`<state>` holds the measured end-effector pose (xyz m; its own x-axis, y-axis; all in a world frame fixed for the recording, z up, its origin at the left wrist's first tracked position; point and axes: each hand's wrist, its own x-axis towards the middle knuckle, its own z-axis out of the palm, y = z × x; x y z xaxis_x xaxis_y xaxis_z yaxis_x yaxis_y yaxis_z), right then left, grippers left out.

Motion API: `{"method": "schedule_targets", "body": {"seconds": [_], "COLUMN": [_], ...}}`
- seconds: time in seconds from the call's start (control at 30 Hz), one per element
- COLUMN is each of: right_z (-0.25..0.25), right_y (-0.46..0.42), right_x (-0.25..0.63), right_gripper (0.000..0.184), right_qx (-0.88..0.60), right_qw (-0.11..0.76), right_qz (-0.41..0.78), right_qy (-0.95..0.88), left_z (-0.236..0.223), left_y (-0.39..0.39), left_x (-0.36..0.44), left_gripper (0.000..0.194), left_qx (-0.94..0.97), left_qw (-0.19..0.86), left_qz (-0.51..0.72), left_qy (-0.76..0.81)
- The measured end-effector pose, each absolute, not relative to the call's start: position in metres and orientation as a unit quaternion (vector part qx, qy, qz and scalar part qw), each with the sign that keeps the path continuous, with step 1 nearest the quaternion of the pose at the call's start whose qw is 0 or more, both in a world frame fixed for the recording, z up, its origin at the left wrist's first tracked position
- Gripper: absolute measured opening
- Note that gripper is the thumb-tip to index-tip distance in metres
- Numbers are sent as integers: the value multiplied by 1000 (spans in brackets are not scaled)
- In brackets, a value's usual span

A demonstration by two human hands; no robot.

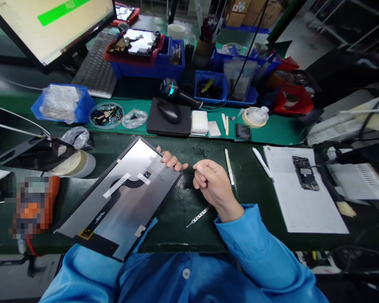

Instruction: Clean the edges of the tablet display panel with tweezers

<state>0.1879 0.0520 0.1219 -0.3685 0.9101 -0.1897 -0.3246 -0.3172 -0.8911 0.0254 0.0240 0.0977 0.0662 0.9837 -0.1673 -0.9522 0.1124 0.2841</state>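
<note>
A tablet-size display panel [126,189] is tilted across the bench's near left, its silvery back toward me. Pale tape strips and a dark flex cable lie on that back. My left hand [173,161] supports the panel from beneath, its fingers wrapped over the upper right edge; the palm is hidden. Just right of that edge, apart from the panel, my right hand [212,185] is raised with thumb and fingers pinched together. Whatever may be between its fingertips is too small to make out. Below my right wrist lies a slim metal tool with holes [198,216].
An orange meter [38,204] and a tape roll [82,164] stand left. Behind are a mouse [169,111], a barcode scanner [180,92] and blue bins [210,86]. A pen [262,163] touches a notebook [303,214] bearing a circuit board [305,173] at right.
</note>
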Motion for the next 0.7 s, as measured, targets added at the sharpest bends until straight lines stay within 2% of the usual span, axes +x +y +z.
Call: {"method": "schedule_targets", "body": {"seconds": [0.47, 0.6, 0.7], "right_z": [124, 118, 113], "right_y": [55, 58, 62], "right_x": [190, 195, 197], "right_gripper": [21, 21, 27], "right_qx": [-383, -394, -454], "right_qw": [451, 382, 320], "right_qz": [686, 678, 587], "right_qy": [-422, -490, -590], "left_z": [114, 103, 96], "left_y": [19, 19, 19], "left_x": [26, 28, 29], "left_gripper": [52, 51, 45], "left_qx": [55, 27, 19], "left_qw": [743, 713, 668], "left_qz": [655, 691, 732], "left_qy": [124, 114, 132]}}
